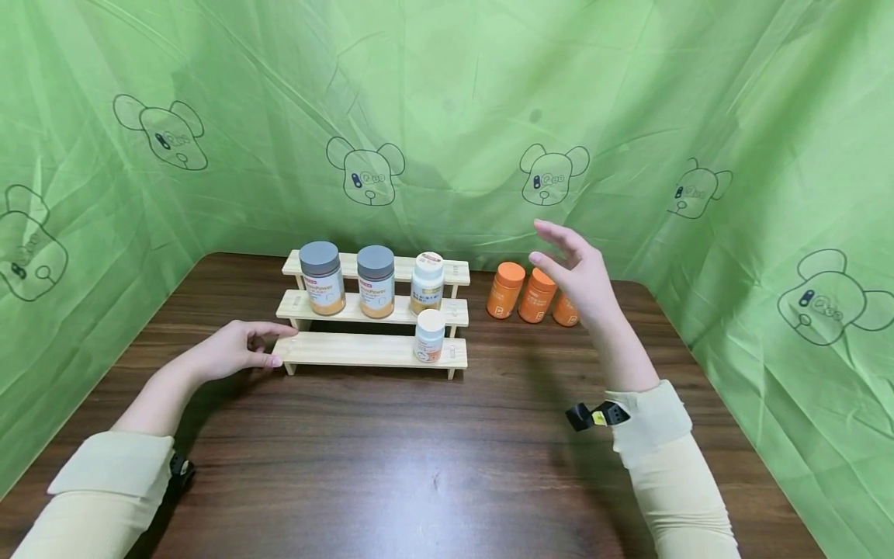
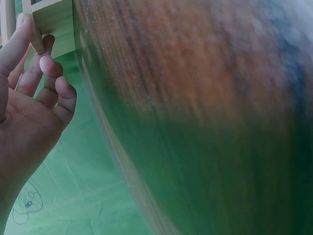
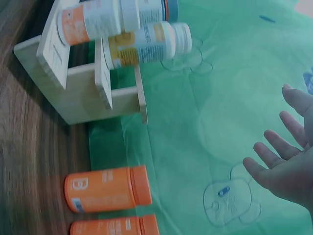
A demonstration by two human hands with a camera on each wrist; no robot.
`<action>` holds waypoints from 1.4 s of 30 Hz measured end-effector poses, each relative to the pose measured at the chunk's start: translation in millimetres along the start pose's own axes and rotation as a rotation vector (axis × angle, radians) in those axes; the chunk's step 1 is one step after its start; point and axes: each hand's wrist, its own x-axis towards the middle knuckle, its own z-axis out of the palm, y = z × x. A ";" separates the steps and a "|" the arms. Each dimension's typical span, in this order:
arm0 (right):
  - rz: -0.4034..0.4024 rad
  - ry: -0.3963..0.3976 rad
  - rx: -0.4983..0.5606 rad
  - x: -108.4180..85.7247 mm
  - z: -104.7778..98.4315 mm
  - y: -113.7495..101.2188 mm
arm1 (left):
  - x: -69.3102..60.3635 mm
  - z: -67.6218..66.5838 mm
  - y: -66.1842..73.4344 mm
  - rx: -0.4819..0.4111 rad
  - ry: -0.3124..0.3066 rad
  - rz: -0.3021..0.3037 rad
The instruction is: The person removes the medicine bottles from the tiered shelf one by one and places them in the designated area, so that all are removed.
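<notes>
A three-tier wooden display rack (image 1: 363,351) stands on the table, seen whole in the head view. My left hand (image 1: 240,347) pinches the left end of its lowest tier between thumb and fingers; the left wrist view shows the fingertips (image 2: 51,64) at the rack's end panel (image 2: 54,19). On the middle tier are two grey-lidded jars (image 1: 323,283) and a white bottle (image 1: 427,286). A smaller white bottle (image 1: 429,338) sits at the right of the lowest tier. My right hand (image 1: 583,272) hovers, holding nothing, above three orange bottles (image 1: 504,293), its fingers spread and slightly bent.
The orange bottles stand in a row on the brown wooden table (image 1: 391,450), right of the rack. Green cloth (image 1: 447,101) printed with bear heads hangs behind the table and along both sides.
</notes>
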 end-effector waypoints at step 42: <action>-0.034 -0.199 0.047 0.3 113.6 -3.2 | 1.3 2.6 -6.4 0.005 0.014 -0.015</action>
